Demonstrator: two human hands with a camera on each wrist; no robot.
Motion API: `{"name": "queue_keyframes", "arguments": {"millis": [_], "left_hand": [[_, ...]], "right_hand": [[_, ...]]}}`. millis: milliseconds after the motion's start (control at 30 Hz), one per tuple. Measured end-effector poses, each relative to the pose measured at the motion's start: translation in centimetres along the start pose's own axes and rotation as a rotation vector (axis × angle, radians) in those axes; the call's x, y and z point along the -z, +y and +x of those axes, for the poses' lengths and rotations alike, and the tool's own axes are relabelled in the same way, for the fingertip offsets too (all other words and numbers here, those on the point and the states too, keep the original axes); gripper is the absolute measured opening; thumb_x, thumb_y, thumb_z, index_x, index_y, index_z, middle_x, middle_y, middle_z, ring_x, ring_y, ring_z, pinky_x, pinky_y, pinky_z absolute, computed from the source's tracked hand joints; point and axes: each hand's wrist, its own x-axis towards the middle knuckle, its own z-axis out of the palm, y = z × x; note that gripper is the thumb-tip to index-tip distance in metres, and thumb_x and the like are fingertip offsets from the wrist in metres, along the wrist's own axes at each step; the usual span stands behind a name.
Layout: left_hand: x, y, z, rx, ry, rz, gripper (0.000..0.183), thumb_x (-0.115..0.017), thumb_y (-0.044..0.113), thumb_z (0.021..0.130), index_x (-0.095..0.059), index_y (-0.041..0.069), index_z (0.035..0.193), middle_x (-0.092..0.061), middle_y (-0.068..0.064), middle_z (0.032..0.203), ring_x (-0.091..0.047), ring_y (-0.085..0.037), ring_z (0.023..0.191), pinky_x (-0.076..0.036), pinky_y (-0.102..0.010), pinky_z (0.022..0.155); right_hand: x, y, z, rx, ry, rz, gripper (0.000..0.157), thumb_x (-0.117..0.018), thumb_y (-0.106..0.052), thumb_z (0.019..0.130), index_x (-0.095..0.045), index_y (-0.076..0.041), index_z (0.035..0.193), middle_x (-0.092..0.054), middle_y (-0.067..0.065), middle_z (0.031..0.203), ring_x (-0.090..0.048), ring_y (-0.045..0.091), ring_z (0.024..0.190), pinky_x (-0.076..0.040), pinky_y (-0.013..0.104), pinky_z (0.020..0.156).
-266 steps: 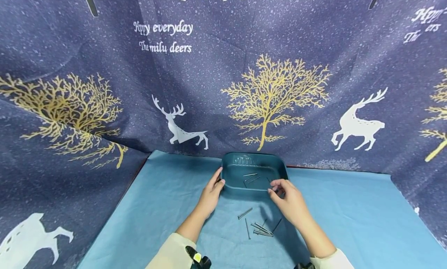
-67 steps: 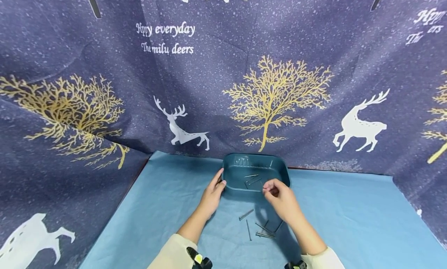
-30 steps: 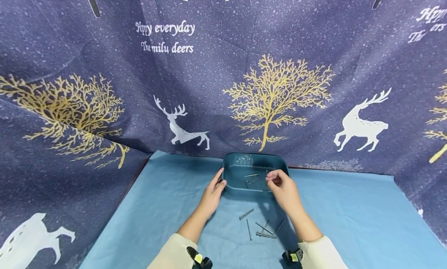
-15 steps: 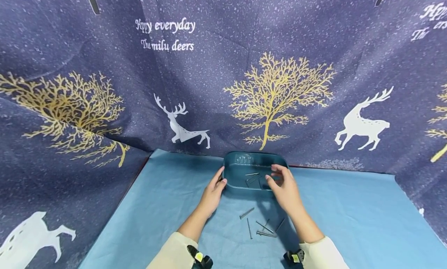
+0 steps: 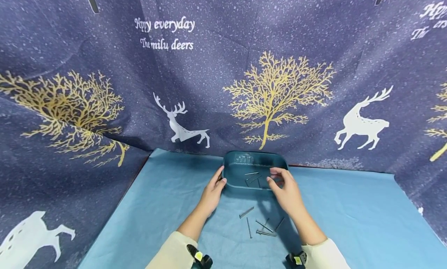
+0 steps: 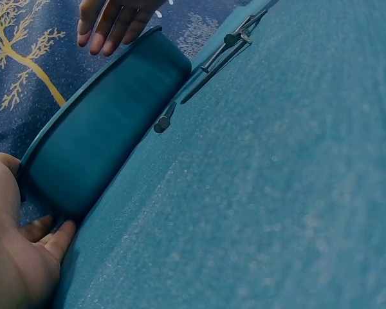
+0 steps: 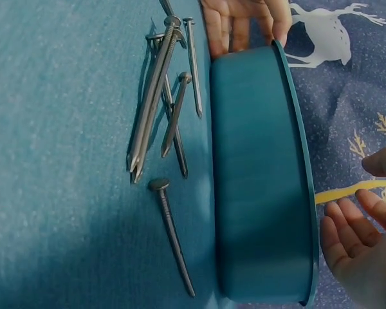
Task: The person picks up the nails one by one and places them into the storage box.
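A dark teal plastic tray [image 5: 241,168] with raised sides stands at the back of the cloth-covered table; several thin metal nails [image 5: 251,173] lie scattered on its floor. My left hand [image 5: 211,189] rests against the tray's left end, thumb at the near corner and straight fingers along the outer wall. Over the tray's right end hovers my right hand [image 5: 287,189], thumb and fingers spread apart and nothing between them. In front of the tray, several more nails [image 7: 174,235] lie on the cloth, some crossed in a small pile [image 5: 266,233].
Light blue cloth [image 5: 335,214] covers the table. Right behind the tray hangs a dark blue curtain [image 5: 216,67] printed with deer and trees. Both wrists carry a black strapped device [image 5: 296,259].
My right hand has let a nail go into the tray and spread its fingers; one second ago it pinched that nail upright. Since the earliest frame, the pile has thinned. My left hand stays put.
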Motion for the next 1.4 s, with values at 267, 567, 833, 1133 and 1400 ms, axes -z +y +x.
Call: {"name": "queue_keyframes", "arguments": {"millis": [267, 567, 833, 1133, 1400], "left_hand": [[0.0, 0.0, 0.0, 0.006, -0.002, 0.018, 0.055, -0.049, 0.042, 0.107, -0.033, 0.035, 0.159, -0.028, -0.013, 0.166, -0.035, -0.032, 0.151, -0.037, -0.051, 0.120], [0.0, 0.1, -0.1, 0.015, -0.002, 0.012, 0.057, -0.050, 0.047, 0.105, -0.032, 0.037, 0.159, -0.028, -0.011, 0.166, -0.034, -0.030, 0.152, -0.037, -0.050, 0.121], [0.0, 0.1, -0.1, 0.023, -0.008, 0.011, 0.058, -0.050, 0.050, 0.105, -0.032, 0.038, 0.159, -0.027, -0.010, 0.167, -0.033, -0.030, 0.152, -0.037, -0.051, 0.121], [0.0, 0.2, -0.1, 0.020, -0.005, 0.000, 0.054, -0.049, 0.038, 0.108, -0.033, 0.034, 0.159, -0.026, -0.013, 0.167, -0.034, -0.033, 0.152, -0.036, -0.052, 0.121], [0.0, 0.3, -0.1, 0.025, -0.014, 0.007, 0.059, -0.050, 0.048, 0.105, -0.031, 0.034, 0.160, -0.025, -0.011, 0.168, -0.033, -0.031, 0.152, -0.036, -0.051, 0.122]], "right_hand": [[0.1, -0.3, -0.6, 0.021, -0.017, -0.040, 0.023, -0.070, -0.014, 0.096, -0.068, -0.009, 0.119, -0.066, 0.009, 0.111, -0.064, 0.019, 0.097, -0.056, 0.025, 0.083], [0.1, -0.4, -1.3, 0.068, -0.019, -0.044, 0.017, -0.071, -0.015, 0.095, -0.070, -0.013, 0.113, -0.067, 0.004, 0.103, -0.063, 0.012, 0.091, -0.057, 0.027, 0.081], [0.0, -0.5, -1.7, 0.127, -0.012, -0.040, 0.014, -0.073, -0.011, 0.094, -0.072, -0.012, 0.107, -0.067, 0.000, 0.098, -0.063, 0.009, 0.086, -0.058, 0.025, 0.077], [0.0, -0.6, -2.0, 0.131, -0.048, -0.040, 0.012, -0.073, -0.013, 0.093, -0.071, -0.014, 0.106, -0.067, -0.004, 0.097, -0.064, 0.006, 0.087, -0.059, 0.027, 0.079], [-0.2, -0.9, -2.6, 0.179, -0.096, -0.062, 0.015, -0.076, -0.010, 0.091, -0.072, -0.010, 0.106, -0.065, -0.007, 0.094, -0.062, 0.002, 0.084, -0.059, 0.024, 0.076]]}}
